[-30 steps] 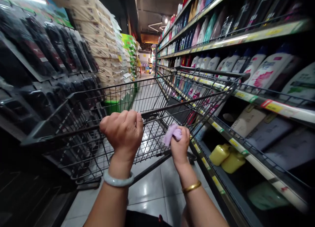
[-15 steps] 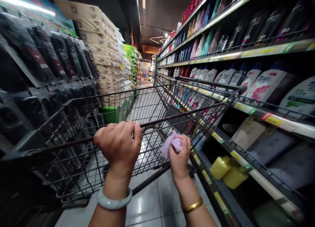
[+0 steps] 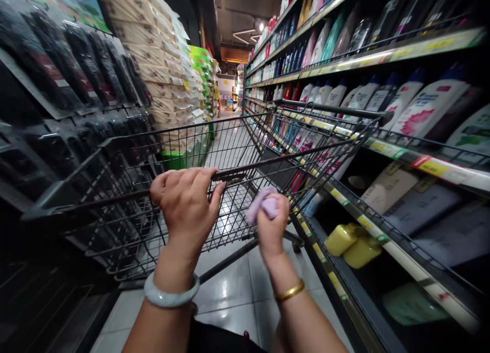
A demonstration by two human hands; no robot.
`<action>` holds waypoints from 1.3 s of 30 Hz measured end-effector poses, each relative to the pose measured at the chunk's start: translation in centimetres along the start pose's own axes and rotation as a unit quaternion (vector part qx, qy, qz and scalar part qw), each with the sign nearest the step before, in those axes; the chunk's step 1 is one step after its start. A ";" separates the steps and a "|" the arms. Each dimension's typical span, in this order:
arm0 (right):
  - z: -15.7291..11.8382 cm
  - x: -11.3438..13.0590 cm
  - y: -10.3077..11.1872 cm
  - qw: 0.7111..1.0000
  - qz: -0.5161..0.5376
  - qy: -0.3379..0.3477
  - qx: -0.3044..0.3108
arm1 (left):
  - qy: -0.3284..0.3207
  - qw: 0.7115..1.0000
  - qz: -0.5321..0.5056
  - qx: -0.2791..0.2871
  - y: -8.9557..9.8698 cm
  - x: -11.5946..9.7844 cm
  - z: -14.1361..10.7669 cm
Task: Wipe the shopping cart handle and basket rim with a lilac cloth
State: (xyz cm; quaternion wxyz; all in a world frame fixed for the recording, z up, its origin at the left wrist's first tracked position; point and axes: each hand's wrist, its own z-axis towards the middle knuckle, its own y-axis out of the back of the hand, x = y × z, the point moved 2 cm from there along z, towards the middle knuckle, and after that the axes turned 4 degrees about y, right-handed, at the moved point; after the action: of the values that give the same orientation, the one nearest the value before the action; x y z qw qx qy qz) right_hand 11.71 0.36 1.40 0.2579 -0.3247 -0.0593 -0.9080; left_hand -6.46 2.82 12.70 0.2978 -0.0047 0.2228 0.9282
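Note:
My left hand [image 3: 186, 199], with a pale bangle [image 3: 171, 291] on its wrist, is closed over the side rail of a black wire shopping cart [image 3: 268, 164]; its thumb lies apart from the fingers. A crumpled lilac cloth [image 3: 264, 202] is bunched in my right hand [image 3: 273, 222], which is closed round it near the cart's side, a gold bangle [image 3: 290, 291] on that wrist. The cart stands across the aisle, and its wire basket holds nothing that I can make out.
Shelves [image 3: 436, 164] with several shampoo bottles [image 3: 424, 108] line the right, close to the cart handle [image 3: 333, 112]. Yellow bottles [image 3: 354, 245] stand low there. At left are packaged dark goods [image 3: 49, 62] on hooks and stacked beige packs [image 3: 153, 62]. Tiled floor [image 3: 229, 286] lies below.
My view has tilted down slightly, so the cart and shelves sit higher. My left hand's grip has loosened, with the thumb lifting from the fist. The right hand with the cloth has shifted slightly left.

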 end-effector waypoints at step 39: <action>2.6 3.0 -0.3 0.989 -0.028 0.145 0.012 | 0.025 0.999 0.009 -0.025 -0.6 0.8 0.2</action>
State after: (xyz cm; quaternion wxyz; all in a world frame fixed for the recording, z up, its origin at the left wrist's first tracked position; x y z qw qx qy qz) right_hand 11.06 0.01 5.34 0.2419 -0.1853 -0.0410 -0.9516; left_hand -6.74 3.84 12.53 0.2835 -0.0336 0.2075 0.9357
